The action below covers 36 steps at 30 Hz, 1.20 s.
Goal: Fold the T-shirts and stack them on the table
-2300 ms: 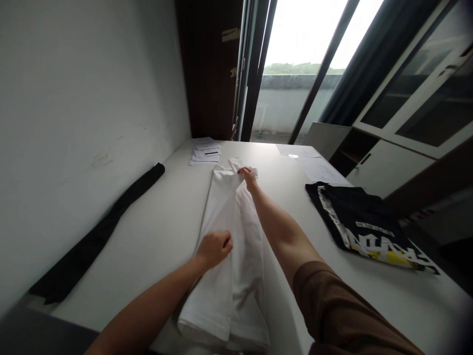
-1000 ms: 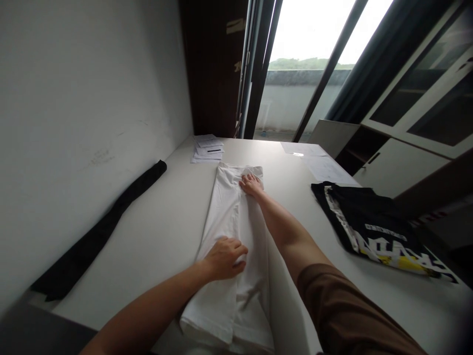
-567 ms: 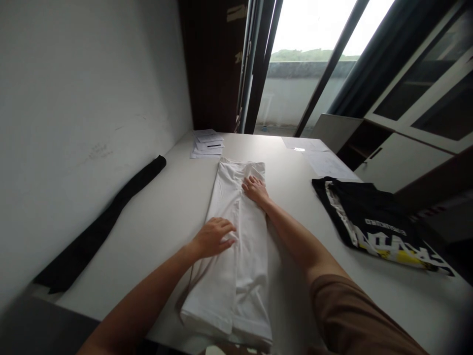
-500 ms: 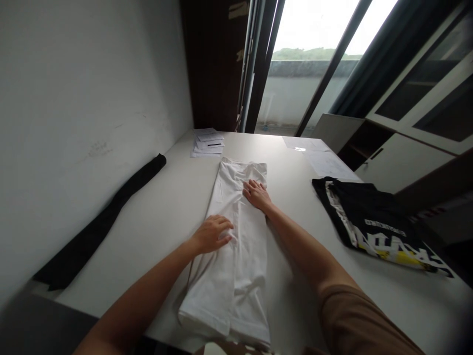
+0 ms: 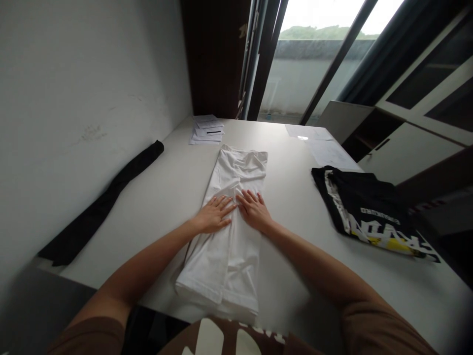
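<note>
Head view: left of the black shirt (image 5: pixel 369 197), the white garment (image 5: pixel 236 251) lies on the tabletop (image 5: pixel 158 212), seemingly folded lengthwise, creases remaining, left hand (image 5: pixel 213 215) and right hand (image 5: pixel 254 212) spread flat upon it.

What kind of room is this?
Probably an office or study: papers lie on a white table, and a cabinet with dark panes stands beyond it on the right, though clothes lie there too.
</note>
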Tool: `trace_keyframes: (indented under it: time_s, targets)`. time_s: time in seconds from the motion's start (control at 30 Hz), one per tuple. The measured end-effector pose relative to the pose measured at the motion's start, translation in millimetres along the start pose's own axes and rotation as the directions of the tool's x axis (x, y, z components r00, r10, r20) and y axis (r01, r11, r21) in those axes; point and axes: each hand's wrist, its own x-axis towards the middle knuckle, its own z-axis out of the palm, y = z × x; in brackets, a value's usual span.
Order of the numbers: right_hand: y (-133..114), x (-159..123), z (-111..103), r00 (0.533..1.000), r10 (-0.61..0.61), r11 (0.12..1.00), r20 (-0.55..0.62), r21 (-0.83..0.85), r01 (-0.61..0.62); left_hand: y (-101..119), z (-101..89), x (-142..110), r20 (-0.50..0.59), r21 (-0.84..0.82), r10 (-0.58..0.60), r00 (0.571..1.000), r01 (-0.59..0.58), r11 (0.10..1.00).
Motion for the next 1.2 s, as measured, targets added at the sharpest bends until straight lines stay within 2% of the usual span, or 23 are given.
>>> trace_keyframes:
  time_s: [0.17,0.27,0.33,0.4,0.47,0.6,0.7,0.8,0.9,0.97,1.07,1.2]
  targets:
    - [18,22,-11,0.996,0.027,0.993,0.083,-0.118,-0.017,-5,-0.1,23,-0.012,0.039,0.022,1.000,-0.021,0.999]
    - [24,28,-17,0.993,0.063,0.975,0.100,-0.219,-0.040,4,-3.4,19,-0.043,0.055,0.047,0.998,-0.044,0.997]
    - [26,27,-18,0.993,0.070,0.965,0.094,-0.260,-0.044,17,-4.0,0,-0.086,0.050,0.088,0.992,-0.084,0.995]
    - [27,24,-19,0.995,0.058,0.960,0.082,-0.279,-0.033,34,-2.1,-32,-0.127,0.026,0.126,0.984,-0.124,0.992]
    - [28,20,-19,0.996,0.046,0.959,0.076,-0.283,-0.023,52,1.5,-67,-0.173,-0.011,0.114,0.978,-0.118,0.993]
    - [26,17,-20,0.999,0.030,0.963,0.038,-0.270,-0.019,70,3.6,-121,-0.160,-0.083,0.127,0.979,-0.141,0.987]
    - [21,11,-23,0.999,-0.024,0.972,-0.037,-0.234,0.014,60,-2.6,-136,-0.107,-0.108,0.191,0.976,-0.203,0.973]
    - [15,-5,-27,0.986,-0.128,0.977,-0.103,-0.186,0.108,30,-11.7,-141,-0.101,-0.094,0.259,0.960,-0.269,0.959]
    - [13,-30,-32,0.961,-0.245,0.966,-0.130,-0.122,0.229,-1,-21.4,-147,-0.134,-0.071,0.245,0.960,-0.256,0.964]
    - [15,-50,-38,0.942,-0.313,0.950,-0.123,-0.061,0.308,-15,-26.6,-153,-0.117,-0.078,0.219,0.969,-0.228,0.970]
    - [17,-81,-51,0.909,-0.414,0.909,-0.054,0.040,0.416,-20,-31.3,-159,-0.058,-0.110,0.199,0.978,-0.204,0.973]
    - [11,-117,-66,0.862,-0.503,0.861,0.068,0.129,0.492,-9,-32.5,-157,0.013,-0.136,0.228,0.974,-0.224,0.965]
